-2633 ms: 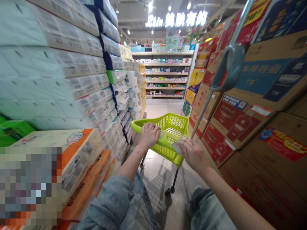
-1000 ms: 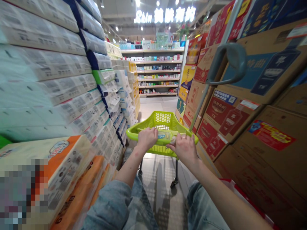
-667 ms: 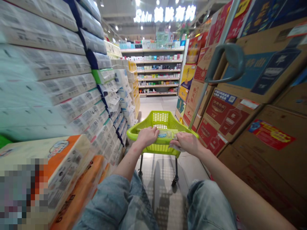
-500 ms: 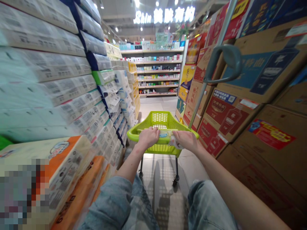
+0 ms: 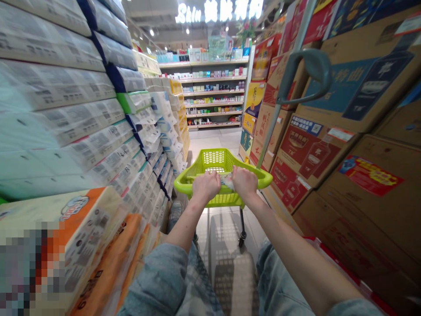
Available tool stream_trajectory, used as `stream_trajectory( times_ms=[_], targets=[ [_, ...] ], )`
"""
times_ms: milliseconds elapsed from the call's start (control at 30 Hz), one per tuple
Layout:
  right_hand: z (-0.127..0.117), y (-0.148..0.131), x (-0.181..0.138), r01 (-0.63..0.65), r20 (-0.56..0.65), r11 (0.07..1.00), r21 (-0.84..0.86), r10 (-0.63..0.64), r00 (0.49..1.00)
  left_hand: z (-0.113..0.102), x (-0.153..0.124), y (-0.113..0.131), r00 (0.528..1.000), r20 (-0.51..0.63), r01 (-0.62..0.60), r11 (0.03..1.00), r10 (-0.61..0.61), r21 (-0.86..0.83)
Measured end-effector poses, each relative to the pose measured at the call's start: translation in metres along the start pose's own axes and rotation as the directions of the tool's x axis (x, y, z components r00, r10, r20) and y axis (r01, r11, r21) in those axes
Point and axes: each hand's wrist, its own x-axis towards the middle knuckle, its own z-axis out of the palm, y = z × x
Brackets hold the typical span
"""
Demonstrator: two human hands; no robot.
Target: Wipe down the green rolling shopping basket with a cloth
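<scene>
A lime-green plastic shopping cart [image 5: 217,160] stands in the aisle in front of me on thin legs with wheels. My left hand [image 5: 205,185] is closed over the cart's near rim. My right hand [image 5: 245,181] is closed on the same rim just to the right, pressing a crumpled whitish wipe [image 5: 227,180] against it between the two hands. The basket looks bare inside. My knees in light jeans show at the bottom.
Stacked tissue packs [image 5: 82,114] wall the left side. Cardboard boxes [image 5: 345,145] are piled on the right. A grey looped pull handle [image 5: 309,72] on a pole leans against the boxes. Shelves of goods [image 5: 213,94] close the aisle's far end; tiled floor [image 5: 213,140] lies between.
The cart turned from askew to square in front of me. My right hand slid left along the rim with the wipe, ending close beside my left hand.
</scene>
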Motion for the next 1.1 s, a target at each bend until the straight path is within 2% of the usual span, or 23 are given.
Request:
stream_trajectory(
  times_ms=[133, 267, 333, 433, 500, 600, 667, 800, 867, 967, 1033, 1100],
  targets=[
    [0.006, 0.009, -0.024, 0.207, -0.153, 0.974, 0.092, -0.192, 0.969, -0.001, 0.000, 0.002, 1.000, 0.007, 0.019, 1.000, -0.019, 0.001],
    [0.009, 0.024, -0.029, 0.322, -0.248, 0.917, 0.236, -0.263, 0.932, -0.003, -0.001, 0.001, 1.000, -0.008, 0.003, 1.000, -0.002, 0.028],
    [0.006, 0.031, -0.025, 0.309, -0.205, 0.908, 0.282, -0.258, 0.944, -0.004, -0.002, 0.000, 1.000, -0.016, -0.008, 0.999, 0.008, 0.031],
    [-0.004, 0.035, -0.018, 0.255, -0.033, 0.930, 0.264, -0.256, 0.966, -0.005, -0.003, 0.001, 1.000, -0.019, -0.010, 1.000, 0.011, 0.023],
    [-0.011, 0.033, -0.016, 0.231, 0.062, 0.960, 0.159, -0.244, 0.968, -0.005, -0.003, 0.005, 1.000, -0.021, -0.005, 1.000, 0.005, 0.017],
    [-0.019, 0.026, -0.016, 0.223, 0.099, 0.973, -0.066, -0.216, 0.971, -0.003, -0.004, 0.012, 1.000, -0.020, 0.014, 1.000, -0.014, 0.006],
    [-0.021, 0.026, -0.012, 0.220, 0.139, 0.965, -0.140, -0.201, 0.970, -0.002, -0.003, 0.014, 1.000, -0.015, 0.012, 1.000, -0.012, -0.003],
    [-0.019, 0.039, 0.007, 0.203, 0.269, 0.976, -0.082, -0.175, 0.947, -0.006, 0.004, -0.003, 0.994, 0.053, -0.089, 0.993, 0.093, -0.077],
    [-0.018, 0.047, 0.017, 0.157, 0.284, 0.987, -0.038, -0.140, 0.948, -0.010, 0.008, -0.019, 0.976, 0.158, -0.132, 0.983, 0.151, -0.126],
    [-0.015, 0.051, 0.021, 0.100, 0.267, 0.995, -0.009, -0.094, 0.959, -0.013, 0.010, -0.038, 0.946, 0.305, -0.098, 0.994, 0.109, -0.051],
    [-0.013, 0.050, 0.018, 0.076, 0.213, 0.997, -0.001, -0.074, 0.974, -0.013, 0.009, -0.040, 0.941, 0.332, -0.060, 0.998, 0.062, -0.014],
    [-0.010, 0.047, 0.013, 0.083, 0.148, 0.997, 0.009, -0.083, 0.986, -0.011, 0.008, -0.038, 0.949, 0.311, -0.041, 0.999, 0.043, -0.015]
  ],
)
